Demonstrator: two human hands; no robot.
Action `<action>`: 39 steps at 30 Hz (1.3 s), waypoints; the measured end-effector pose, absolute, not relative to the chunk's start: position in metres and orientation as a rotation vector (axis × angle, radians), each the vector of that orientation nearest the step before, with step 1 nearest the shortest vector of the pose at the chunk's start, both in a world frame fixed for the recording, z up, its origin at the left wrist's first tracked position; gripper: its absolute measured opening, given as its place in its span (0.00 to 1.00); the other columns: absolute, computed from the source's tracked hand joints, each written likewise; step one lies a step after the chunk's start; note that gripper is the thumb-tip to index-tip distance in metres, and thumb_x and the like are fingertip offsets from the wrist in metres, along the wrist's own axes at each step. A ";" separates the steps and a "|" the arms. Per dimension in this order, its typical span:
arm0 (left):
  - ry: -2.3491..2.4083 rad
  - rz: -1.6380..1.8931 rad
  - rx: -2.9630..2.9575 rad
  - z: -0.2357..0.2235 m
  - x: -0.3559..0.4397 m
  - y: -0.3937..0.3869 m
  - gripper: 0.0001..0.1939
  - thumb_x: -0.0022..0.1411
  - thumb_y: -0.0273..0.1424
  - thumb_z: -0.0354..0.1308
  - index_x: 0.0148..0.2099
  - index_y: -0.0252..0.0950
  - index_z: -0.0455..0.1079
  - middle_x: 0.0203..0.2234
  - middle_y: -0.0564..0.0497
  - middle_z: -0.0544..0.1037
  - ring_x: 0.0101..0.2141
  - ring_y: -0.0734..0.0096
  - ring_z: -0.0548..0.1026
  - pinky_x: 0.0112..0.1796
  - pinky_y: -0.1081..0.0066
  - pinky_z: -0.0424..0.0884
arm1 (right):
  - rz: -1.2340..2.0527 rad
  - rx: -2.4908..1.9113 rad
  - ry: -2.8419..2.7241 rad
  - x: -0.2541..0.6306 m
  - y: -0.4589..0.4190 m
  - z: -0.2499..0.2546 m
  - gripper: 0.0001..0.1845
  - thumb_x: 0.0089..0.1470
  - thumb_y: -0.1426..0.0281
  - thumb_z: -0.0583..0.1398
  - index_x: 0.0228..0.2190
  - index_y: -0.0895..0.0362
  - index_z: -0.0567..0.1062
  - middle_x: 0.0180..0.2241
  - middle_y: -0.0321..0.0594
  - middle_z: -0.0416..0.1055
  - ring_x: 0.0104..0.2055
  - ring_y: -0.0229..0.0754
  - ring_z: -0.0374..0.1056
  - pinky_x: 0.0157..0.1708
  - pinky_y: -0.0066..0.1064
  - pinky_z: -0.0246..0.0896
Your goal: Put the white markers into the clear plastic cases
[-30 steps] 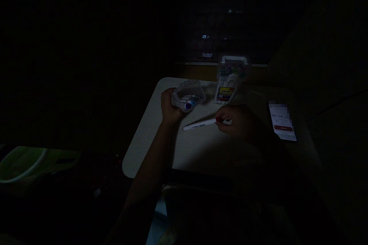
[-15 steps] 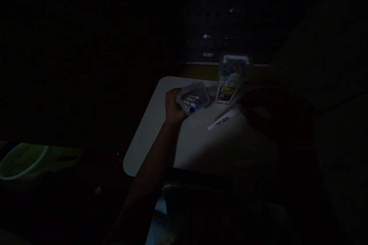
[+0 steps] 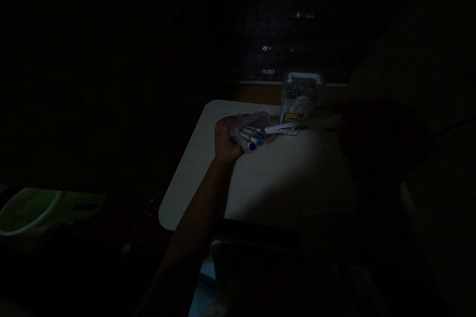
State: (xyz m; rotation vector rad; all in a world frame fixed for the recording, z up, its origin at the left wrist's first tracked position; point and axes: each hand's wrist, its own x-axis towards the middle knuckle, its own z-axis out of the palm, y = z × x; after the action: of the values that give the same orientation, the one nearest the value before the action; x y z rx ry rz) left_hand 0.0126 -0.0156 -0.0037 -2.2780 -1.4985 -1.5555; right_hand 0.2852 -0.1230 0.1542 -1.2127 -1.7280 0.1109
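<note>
Slim white marker: end overlaps the mouth of a clear plastic box; likely light, stiff, smooth; grip mid-barrel.
Right hand: fingers appear to pinch the marker's shadowed end.
Left hand: fingers clasp the box of white pens over the pale table.

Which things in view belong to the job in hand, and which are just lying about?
In the job:
- open clear case, held by the left hand
- markers inside it
- white marker, held by the shadowed right hand
- probably the standing marker case, not held

Just lying about:
- green item, lower left, too dark to identify
</note>
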 end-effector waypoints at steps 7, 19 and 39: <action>-1.353 -1.592 -2.267 -0.003 0.012 -0.015 0.37 0.45 0.57 0.61 0.51 0.41 0.62 0.45 0.44 0.74 0.46 0.53 0.73 0.46 0.52 0.70 | 0.033 -1.067 -1.751 0.259 -0.120 0.145 0.07 0.54 0.72 0.61 0.37 0.55 0.74 0.36 0.39 0.76 0.36 0.36 0.74 0.38 0.28 0.71; -1.352 -1.517 -2.284 -0.003 0.013 -0.015 0.38 0.48 0.60 0.59 0.52 0.38 0.63 0.45 0.42 0.74 0.46 0.53 0.72 0.45 0.51 0.68 | -0.036 -1.273 -2.030 0.249 -0.095 0.113 0.05 0.57 0.70 0.57 0.34 0.56 0.73 0.35 0.42 0.76 0.38 0.41 0.72 0.40 0.33 0.67; -1.444 -1.419 -2.290 0.001 0.014 -0.017 0.36 0.43 0.54 0.62 0.51 0.42 0.64 0.47 0.43 0.74 0.47 0.49 0.72 0.46 0.51 0.66 | 0.218 -1.452 -2.054 0.253 -0.087 0.114 0.08 0.55 0.68 0.58 0.28 0.57 0.75 0.29 0.39 0.76 0.30 0.37 0.70 0.33 0.28 0.61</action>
State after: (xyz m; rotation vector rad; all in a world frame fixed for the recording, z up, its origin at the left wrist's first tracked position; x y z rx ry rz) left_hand 0.0139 -0.0174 0.0007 -2.2896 -1.4439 -1.4193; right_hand 0.2530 -0.0871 0.1139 -1.4518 -2.0539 0.2183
